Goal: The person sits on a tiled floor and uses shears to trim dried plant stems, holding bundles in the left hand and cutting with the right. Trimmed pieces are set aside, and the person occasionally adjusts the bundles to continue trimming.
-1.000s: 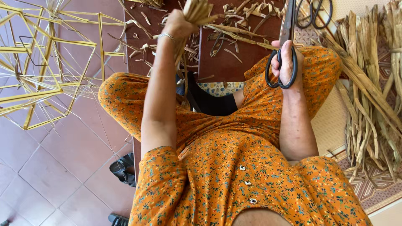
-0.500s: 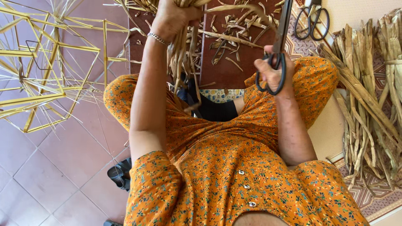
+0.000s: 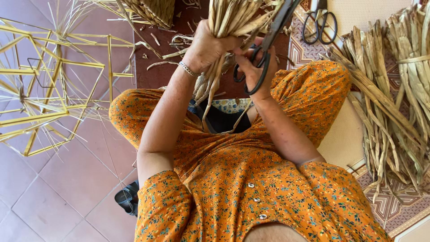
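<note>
While the orange flowered dress fills the near edge of the view, both forearms rise from it over the crossed legs. Beyond them the left hand is clenched round a bundle of dried leaf strips, gripping it near the middle so that loose ends hang below the fist toward the lap. Just beside it the right hand has its fingers through the black loops of a pair of scissors, whose blades slant up against the bundle. To the right a heap of long dried leaves lies on a patterned mat. Left, yellow straw frames rest on the tiled floor. Farthest off, a second pair of scissors lies on the mat.
</note>
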### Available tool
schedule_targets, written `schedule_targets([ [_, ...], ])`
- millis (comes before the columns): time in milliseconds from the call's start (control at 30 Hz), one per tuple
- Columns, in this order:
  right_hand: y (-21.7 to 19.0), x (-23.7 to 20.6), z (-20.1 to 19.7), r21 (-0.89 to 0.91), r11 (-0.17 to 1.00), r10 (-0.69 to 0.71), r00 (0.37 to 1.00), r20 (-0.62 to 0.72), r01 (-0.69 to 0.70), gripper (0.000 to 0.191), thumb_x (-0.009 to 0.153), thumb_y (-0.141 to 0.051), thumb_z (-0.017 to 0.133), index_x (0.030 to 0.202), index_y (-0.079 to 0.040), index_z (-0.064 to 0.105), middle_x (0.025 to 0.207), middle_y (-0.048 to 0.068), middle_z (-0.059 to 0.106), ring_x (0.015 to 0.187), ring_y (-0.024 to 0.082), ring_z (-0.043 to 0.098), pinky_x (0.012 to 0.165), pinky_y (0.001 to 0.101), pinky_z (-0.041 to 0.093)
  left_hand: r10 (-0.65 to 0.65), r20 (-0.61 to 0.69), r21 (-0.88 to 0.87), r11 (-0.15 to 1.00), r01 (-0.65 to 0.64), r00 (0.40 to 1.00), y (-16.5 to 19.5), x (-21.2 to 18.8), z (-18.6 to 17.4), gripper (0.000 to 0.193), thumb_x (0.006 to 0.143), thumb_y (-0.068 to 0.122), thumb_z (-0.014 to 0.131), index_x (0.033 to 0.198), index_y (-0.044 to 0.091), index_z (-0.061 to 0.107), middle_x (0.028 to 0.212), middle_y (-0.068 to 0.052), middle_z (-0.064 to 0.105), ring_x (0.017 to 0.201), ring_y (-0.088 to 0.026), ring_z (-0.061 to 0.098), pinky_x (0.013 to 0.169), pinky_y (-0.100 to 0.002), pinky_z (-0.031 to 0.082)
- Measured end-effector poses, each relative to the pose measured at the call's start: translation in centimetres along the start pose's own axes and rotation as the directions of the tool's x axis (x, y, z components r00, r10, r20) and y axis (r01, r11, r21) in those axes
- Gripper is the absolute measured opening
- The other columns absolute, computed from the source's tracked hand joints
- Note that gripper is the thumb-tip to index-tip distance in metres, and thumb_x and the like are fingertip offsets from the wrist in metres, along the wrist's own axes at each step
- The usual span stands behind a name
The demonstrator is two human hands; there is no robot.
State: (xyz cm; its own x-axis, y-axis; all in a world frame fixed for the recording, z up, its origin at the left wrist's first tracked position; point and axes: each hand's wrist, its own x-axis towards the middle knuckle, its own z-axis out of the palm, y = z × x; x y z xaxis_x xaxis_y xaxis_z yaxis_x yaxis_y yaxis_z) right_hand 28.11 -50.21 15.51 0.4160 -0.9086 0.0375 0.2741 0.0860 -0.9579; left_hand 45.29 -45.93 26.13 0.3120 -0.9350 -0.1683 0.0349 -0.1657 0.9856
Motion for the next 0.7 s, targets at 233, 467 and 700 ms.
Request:
schedule_targets([
  [233,-1.7,1.4,-4.2,0.198,0.980,0.054,0.983,-0.175,-0.019,0.058,0.088,0.002,0.085,0.136,-0.005,0.054,0.096,0.006,0.069,0.076,0.018,0.070,0.062,0.0309,0.058,0.024,-0.047,0.324,0.946,-0.008,0.999,-0.7,-0.7,-1.0,0.015,0.089,0.005,0.079,0.103,0.005,0.076,0.092,-0.011,0.079,0.074,-0.013,0.077,0.064,-0.028,0.064],
  [467,-3.4,1.5,-4.5,0.228,0.973,0.013,0.990,-0.141,0.020,0.061,0.088,-0.005,0.087,0.137,-0.005,0.051,0.098,0.004,0.065,0.074,0.019,0.071,0.062,0.0295,0.057,-0.033,0.180,0.057,0.998,0.023,0.983,-2.8,-1.2,2.7,0.017,0.094,0.005,0.078,0.111,0.004,0.075,0.093,-0.012,0.077,0.074,-0.013,0.071,0.061,-0.029,0.059],
  [700,-4.1,1.6,-5.7,0.000,0.998,-0.064,0.996,0.062,0.064,0.055,0.104,-0.040,0.070,0.140,-0.002,0.054,0.092,0.008,0.070,0.067,0.012,0.062,0.059,0.0273,0.052,0.068,0.024,-0.042,0.997,-0.067,0.997,-2.9,-0.6,2.2,0.018,0.091,0.006,0.077,0.108,0.006,0.073,0.092,-0.006,0.077,0.072,-0.011,0.072,0.061,-0.026,0.064],
])
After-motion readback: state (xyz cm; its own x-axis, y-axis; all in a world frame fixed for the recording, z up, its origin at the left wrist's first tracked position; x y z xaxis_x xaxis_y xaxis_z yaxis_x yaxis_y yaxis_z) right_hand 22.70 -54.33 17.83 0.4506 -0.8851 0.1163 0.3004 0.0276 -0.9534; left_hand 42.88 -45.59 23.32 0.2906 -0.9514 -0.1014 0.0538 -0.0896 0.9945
